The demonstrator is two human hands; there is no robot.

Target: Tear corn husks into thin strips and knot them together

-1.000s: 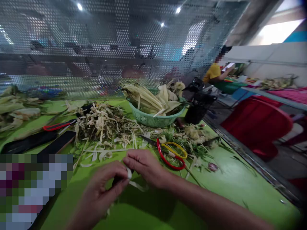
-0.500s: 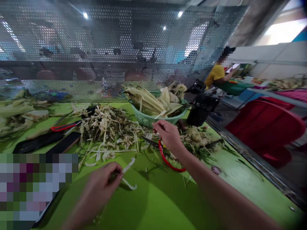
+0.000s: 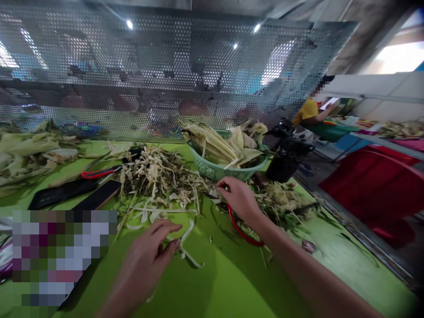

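Observation:
My left hand (image 3: 150, 254) is over the green table with thumb and forefinger apart. Just past its fingertips lies a pale, curled husk strip (image 3: 189, 254), close to the thumb. My right hand (image 3: 239, 198) has its fingertips pinched together beside a pile of plant scraps; whatever may be between them is too small to tell. Under that hand and forearm lie scissors with red handles (image 3: 241, 234), partly covered. Behind it stands a light green basket (image 3: 215, 170) full of dry corn husks (image 3: 215, 143).
A heap of shredded husk (image 3: 155, 170) lies left of the basket. Farther left are a phone (image 3: 97, 194), a black pouch (image 3: 62, 193) and a red-and-black cutter (image 3: 101, 172). A black bottle (image 3: 281, 154) stands at right, near red chairs (image 3: 367, 190). A person in yellow (image 3: 308, 112) sits beyond.
My left fingers have spread and let go of the pale strip, which now lies on the table. My right hand has come down slightly from the basket's rim. The view has shifted a little.

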